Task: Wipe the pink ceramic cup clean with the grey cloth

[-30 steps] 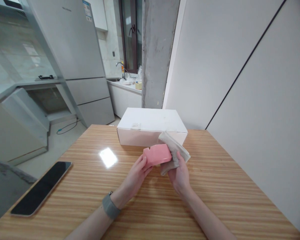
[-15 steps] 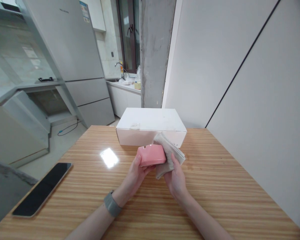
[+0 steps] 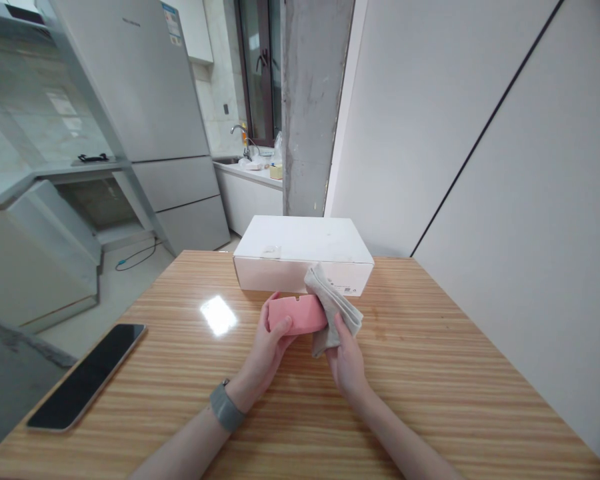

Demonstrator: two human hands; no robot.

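Note:
My left hand (image 3: pixel 267 347) grips a small pink case (image 3: pixel 295 315) from its left end, holding it just above the wooden table (image 3: pixel 430 373). A folded grey cloth (image 3: pixel 333 310) is in my right hand (image 3: pixel 347 360), pressed against the right end of the pink case. Both hands are closed around what they hold. A grey band sits on my left wrist (image 3: pixel 227 413). Just behind the hands lies a shut white cardboard box (image 3: pixel 300 250).
A black phone (image 3: pixel 87 377) lies face up near the table's left edge. White wall panels run along the right side. Behind the table stand a concrete pillar (image 3: pixel 310 100), a grey fridge (image 3: pixel 155 113) and a counter with a sink tap.
The pink case and both hands have shifted left and slightly down. The cloth has slid along the case toward its right end.

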